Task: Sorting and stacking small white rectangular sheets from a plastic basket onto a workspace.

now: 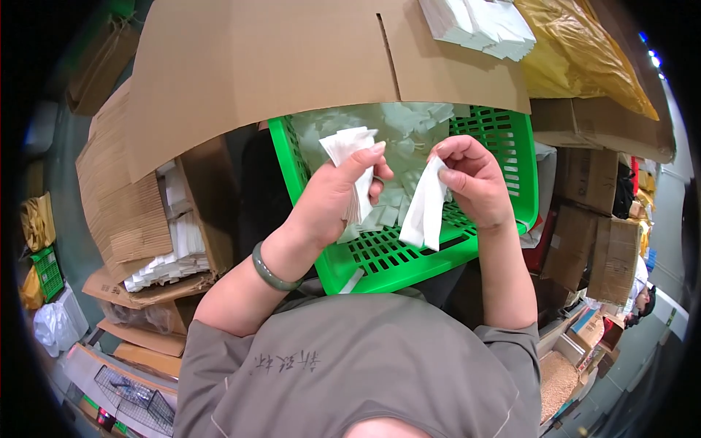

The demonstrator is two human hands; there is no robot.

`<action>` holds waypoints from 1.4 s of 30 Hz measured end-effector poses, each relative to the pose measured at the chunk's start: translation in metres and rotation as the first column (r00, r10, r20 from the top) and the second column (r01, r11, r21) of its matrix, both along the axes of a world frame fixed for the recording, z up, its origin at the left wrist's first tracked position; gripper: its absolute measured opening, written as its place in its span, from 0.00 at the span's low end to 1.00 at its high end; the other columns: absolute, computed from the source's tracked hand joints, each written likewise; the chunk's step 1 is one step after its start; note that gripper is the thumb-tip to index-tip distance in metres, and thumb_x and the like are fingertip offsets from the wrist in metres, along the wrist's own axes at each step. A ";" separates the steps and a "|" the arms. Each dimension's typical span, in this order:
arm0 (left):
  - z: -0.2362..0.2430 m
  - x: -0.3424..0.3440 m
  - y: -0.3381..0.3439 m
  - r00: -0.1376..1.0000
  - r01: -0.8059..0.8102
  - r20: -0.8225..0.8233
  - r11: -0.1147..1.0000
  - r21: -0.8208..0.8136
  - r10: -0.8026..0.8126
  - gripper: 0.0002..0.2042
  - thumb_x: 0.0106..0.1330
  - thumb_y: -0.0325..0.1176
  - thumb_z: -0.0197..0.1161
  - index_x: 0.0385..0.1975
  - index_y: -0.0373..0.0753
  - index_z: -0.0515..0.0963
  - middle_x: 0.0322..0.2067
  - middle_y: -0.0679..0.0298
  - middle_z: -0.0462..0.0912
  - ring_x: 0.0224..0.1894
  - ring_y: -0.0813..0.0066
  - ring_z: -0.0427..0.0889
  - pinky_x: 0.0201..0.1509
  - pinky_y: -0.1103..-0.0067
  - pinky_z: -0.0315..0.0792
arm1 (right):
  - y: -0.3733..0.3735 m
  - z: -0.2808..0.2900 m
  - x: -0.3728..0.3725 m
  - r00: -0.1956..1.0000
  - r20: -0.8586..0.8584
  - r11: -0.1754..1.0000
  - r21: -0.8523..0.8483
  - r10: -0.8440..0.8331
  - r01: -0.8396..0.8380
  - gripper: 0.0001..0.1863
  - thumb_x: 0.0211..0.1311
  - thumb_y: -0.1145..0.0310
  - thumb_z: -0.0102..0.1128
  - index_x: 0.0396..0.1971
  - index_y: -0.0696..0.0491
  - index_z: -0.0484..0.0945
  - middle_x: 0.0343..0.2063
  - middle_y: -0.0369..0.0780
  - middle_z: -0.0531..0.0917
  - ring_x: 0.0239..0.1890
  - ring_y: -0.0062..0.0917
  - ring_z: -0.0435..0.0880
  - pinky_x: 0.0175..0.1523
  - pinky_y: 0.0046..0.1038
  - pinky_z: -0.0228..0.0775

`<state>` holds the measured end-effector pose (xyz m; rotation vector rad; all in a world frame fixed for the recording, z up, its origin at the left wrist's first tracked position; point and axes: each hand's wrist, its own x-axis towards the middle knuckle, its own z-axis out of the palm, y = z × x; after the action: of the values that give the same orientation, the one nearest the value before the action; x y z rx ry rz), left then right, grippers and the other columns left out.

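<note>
A green basket [401, 281] sits right in front of the person's body, its near rim close to the shirt [380, 350], apparently so both hands can work above its open top. The left hand [336, 188] has its fingers closed around a bundle of white strips [350, 140], thumb across the front, likely to keep the layers together while their top ends spread. The right hand [478, 181] pinches a white strip [422, 208] narrowly by its upper end, so it hangs over the basket in two tails; whether that is one folded piece or two, I cannot tell. Loose white pieces [409, 120] lie in the basket, mostly toward its far side. To the left, an open cardboard box [215, 212] holds stacked white strips [188, 244]. Beyond the basket, a cardboard sheet [270, 66] carries a white stack [478, 28], beside yellow plastic [577, 55].
</note>
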<state>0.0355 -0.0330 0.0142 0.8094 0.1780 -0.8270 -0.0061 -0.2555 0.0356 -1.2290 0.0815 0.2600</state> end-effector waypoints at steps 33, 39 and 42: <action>-0.001 0.000 0.008 0.975 -0.177 -0.188 0.927 -0.330 0.119 0.19 0.66 0.48 0.59 0.45 0.39 0.70 0.28 0.69 0.73 0.32 0.78 0.75 0.44 0.76 0.73 | -0.007 -0.041 0.044 0.999 -0.042 0.378 -0.925 0.005 -0.041 0.14 0.58 0.64 0.61 0.37 0.59 0.79 0.31 0.43 0.84 0.33 0.30 0.83 0.40 0.29 0.73; -0.004 0.002 0.005 0.986 -0.128 -0.147 0.912 -0.390 0.076 0.21 0.66 0.49 0.58 0.46 0.36 0.70 0.31 0.67 0.73 0.27 0.82 0.71 0.36 0.80 0.71 | -0.031 -0.139 0.022 0.965 -0.161 0.073 -0.981 0.208 -0.180 0.14 0.53 0.63 0.64 0.38 0.54 0.80 0.35 0.46 0.82 0.41 0.38 0.81 0.46 0.34 0.72; -0.003 0.002 0.006 0.987 -0.124 -0.142 0.920 -0.372 0.076 0.21 0.66 0.48 0.58 0.46 0.35 0.70 0.30 0.66 0.74 0.27 0.82 0.71 0.35 0.81 0.71 | -0.032 -0.150 0.024 0.917 -0.301 -0.166 -0.950 0.263 -0.265 0.13 0.52 0.64 0.64 0.37 0.51 0.80 0.36 0.45 0.82 0.43 0.39 0.80 0.48 0.36 0.72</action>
<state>0.0375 -0.0274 0.0114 0.3789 0.1615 -0.7838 0.0175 -0.2870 -0.1146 -2.9213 -0.0088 0.6478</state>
